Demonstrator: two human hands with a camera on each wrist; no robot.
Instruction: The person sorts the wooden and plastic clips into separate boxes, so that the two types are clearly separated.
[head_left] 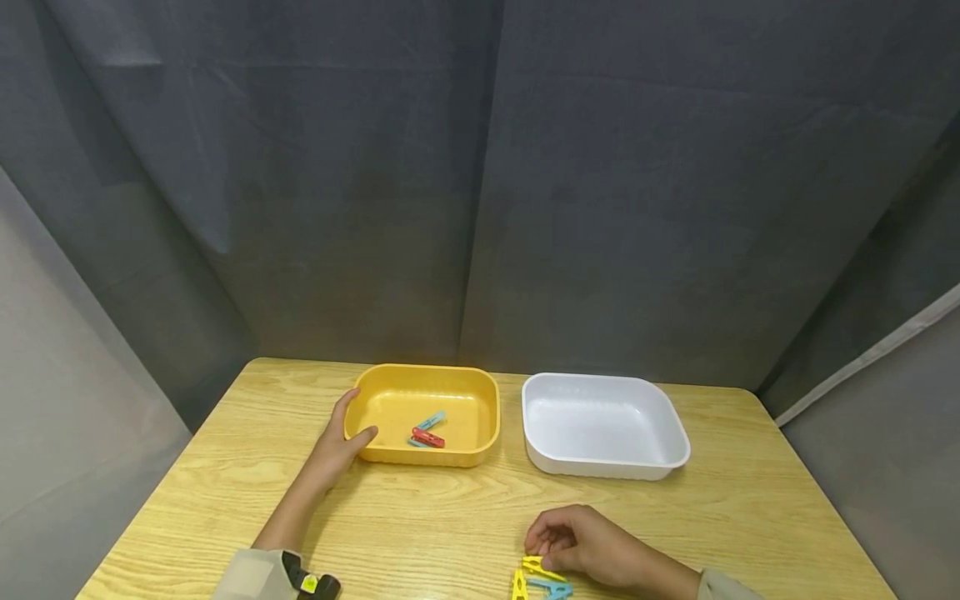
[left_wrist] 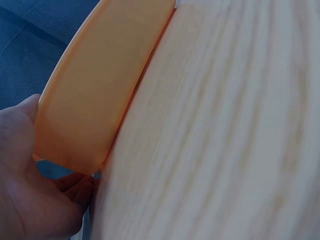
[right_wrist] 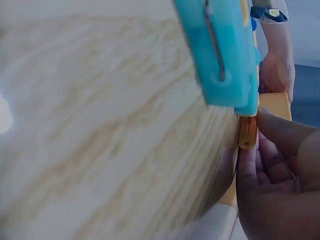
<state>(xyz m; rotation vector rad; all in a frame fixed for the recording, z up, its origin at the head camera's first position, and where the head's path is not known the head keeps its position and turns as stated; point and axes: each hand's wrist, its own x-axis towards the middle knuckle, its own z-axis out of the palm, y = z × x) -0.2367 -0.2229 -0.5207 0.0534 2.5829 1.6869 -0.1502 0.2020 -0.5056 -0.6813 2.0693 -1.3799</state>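
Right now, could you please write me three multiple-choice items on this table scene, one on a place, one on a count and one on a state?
1. Where is the left hand?
A. at the yellow tray's left end
B. inside the white tray
C. off the table

2. How many clothespins lie in the yellow tray?
A. none
B. two
C. five

3. What does the white tray hold?
A. clothespins
B. nothing
C. a cloth

Answers: 1 A, its fingers wrap the tray's left end; 2 B, a red clothespin and a blue clothespin; 3 B, its inside shows bare.
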